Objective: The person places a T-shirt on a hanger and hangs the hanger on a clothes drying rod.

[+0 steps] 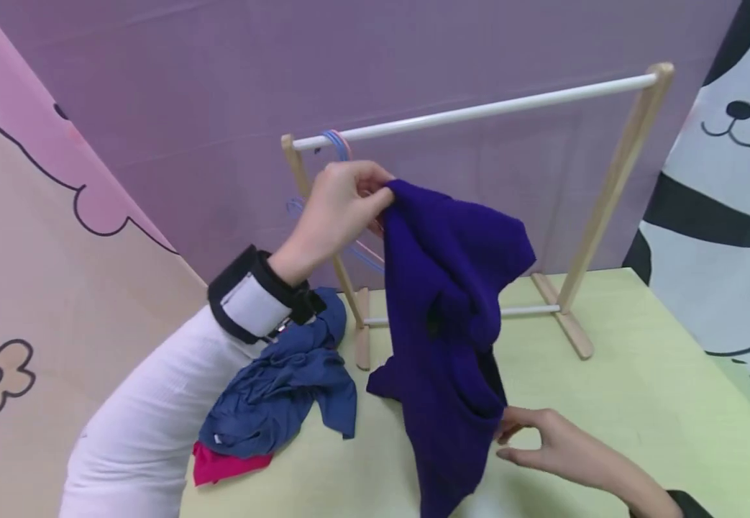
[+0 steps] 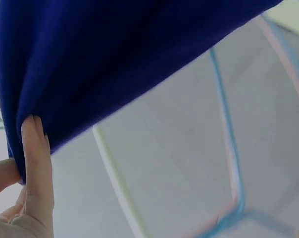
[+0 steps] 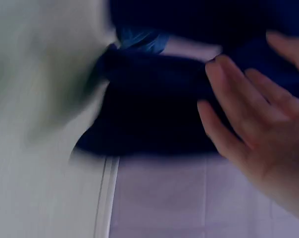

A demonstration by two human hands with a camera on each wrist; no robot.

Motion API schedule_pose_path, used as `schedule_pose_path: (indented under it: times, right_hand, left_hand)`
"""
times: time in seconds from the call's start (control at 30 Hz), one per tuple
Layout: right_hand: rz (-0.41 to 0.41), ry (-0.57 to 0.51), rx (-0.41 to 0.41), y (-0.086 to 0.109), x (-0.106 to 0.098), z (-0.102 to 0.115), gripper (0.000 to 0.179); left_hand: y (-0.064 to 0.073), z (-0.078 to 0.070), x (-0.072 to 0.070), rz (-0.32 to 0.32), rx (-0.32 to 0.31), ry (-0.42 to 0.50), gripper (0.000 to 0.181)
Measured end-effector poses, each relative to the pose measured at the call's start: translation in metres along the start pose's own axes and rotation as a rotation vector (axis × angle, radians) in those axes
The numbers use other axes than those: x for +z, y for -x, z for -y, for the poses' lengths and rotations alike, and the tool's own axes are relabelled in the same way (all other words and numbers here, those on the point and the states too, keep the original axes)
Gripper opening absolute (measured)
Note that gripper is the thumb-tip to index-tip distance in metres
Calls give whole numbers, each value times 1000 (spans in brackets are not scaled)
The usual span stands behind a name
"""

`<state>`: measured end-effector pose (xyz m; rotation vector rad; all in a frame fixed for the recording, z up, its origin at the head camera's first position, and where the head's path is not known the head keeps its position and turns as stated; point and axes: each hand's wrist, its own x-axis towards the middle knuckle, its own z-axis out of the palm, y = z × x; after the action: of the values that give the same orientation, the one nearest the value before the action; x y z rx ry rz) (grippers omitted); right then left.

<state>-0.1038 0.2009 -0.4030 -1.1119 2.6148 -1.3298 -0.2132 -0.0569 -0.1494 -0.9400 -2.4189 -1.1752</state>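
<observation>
A dark blue-purple garment (image 1: 442, 309) hangs bunched and folded in front of the clothes rack. My left hand (image 1: 342, 205) pinches its upper corner between thumb and fingers, and the cloth drops from there. In the left wrist view, the fingers (image 2: 36, 163) lie against the fabric at that corner. Close to the garment's lower right edge is my right hand (image 1: 559, 446), thumb and fingers apart. The right wrist view has its fingers (image 3: 233, 91) extended beside the dark cloth. Blue and pink hangers (image 1: 338, 144) hook over the rack's left end, partly hidden behind my left hand.
The rack has a white top rail (image 1: 478, 113) and wooden legs (image 1: 614, 180) standing on a pale yellow table (image 1: 659, 388). Left of it lies a crumpled blue garment (image 1: 284, 388) over a red-pink cloth (image 1: 229, 464). A purple wall (image 1: 219, 86) rises behind.
</observation>
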Motion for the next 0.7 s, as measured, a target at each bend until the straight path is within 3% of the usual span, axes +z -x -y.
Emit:
schedule_pose_path:
  times: [0.13,0.23,0.43,0.57,0.7]
  right_hand:
    - [91,-109,-12,1,7,5,37]
    - [60,-96,-5,2,18,7,46]
    - [-197,52,23,-1,53,4,51]
    - [-333,71,33,-6,76,1,34]
    - [-433,81,44,-6,82,-3,22]
  left_hand:
    - [14,7,20,16,-53,24,7]
    - [27,12,33,15,-106,73,5]
    - [54,24,61,43,-225,390,5]
    - [72,33,74,19,-268,478,5]
    - [89,44,80,-66,-318,526,6]
